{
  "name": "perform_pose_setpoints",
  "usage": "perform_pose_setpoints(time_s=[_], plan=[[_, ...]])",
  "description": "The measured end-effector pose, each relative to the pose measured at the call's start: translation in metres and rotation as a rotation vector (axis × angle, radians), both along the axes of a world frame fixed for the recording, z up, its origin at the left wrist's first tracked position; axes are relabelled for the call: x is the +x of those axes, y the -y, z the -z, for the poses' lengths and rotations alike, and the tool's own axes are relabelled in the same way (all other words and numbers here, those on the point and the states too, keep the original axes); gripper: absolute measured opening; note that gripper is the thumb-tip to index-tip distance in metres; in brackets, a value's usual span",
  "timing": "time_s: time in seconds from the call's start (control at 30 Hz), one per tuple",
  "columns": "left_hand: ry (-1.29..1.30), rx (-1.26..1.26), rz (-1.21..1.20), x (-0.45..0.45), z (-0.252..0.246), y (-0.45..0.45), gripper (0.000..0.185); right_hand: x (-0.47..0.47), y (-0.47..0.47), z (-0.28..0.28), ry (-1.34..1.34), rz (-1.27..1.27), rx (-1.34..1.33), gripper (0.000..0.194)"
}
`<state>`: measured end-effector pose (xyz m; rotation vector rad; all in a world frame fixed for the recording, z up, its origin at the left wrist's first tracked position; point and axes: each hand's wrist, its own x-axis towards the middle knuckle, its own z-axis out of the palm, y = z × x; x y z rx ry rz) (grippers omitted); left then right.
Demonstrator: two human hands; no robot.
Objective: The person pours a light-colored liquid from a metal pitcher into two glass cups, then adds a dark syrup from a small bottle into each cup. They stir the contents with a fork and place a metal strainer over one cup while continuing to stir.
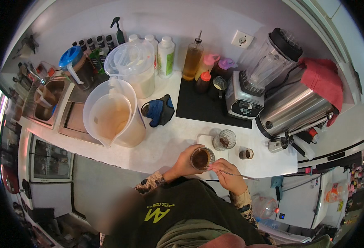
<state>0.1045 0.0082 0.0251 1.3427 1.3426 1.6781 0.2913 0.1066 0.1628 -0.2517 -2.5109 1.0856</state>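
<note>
My left hand (185,161) is wrapped around the side of a clear drinking glass (212,155) with something dark brown inside. The fingers of my right hand (230,177) hold a thin twisted metal bar spoon (240,176) at the glass's rim. One end of the spoon sticks out to the right, and its other end is hidden at the glass. Just beyond stands a second ribbed glass (230,138) with brown matter at its bottom, on or beside a flat white board (203,139). A small cup (246,154) with brown residue is to its right.
Large plastic pitchers (138,121) stand at the left, with a blue and black glove (161,111) beside them. At the back, a blender (247,99) and sauce bottles (203,82) occupy a black mat (200,108). A steel dispenser (299,99) is at the right, a sink (45,111) far left.
</note>
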Motion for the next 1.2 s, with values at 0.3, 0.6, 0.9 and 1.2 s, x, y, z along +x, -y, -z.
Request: perform_pose_setpoints(time_s=[0.3, 0.6, 0.9, 1.2], plan=[[0.018, -0.002, 0.034, -0.001, -0.001, 0.001, 0.096, 0.006, 0.005, 0.003, -0.052, 0.027, 0.040, 0.015], [-0.081, 0.004, 0.029, 0.000, -0.005, 0.005, 0.095, 0.011, 0.011, 0.004, -0.053, 0.127, 0.106, 0.009], [-0.088, 0.021, 0.055, 0.004, -0.003, 0.007, 0.094, 0.009, 0.019, 0.003, -0.027, 0.218, 0.119, 0.008], [-0.055, 0.047, 0.094, 0.005, 0.000, 0.007, 0.095, 0.007, 0.024, -0.001, -0.049, 0.191, 0.044, 0.011]])
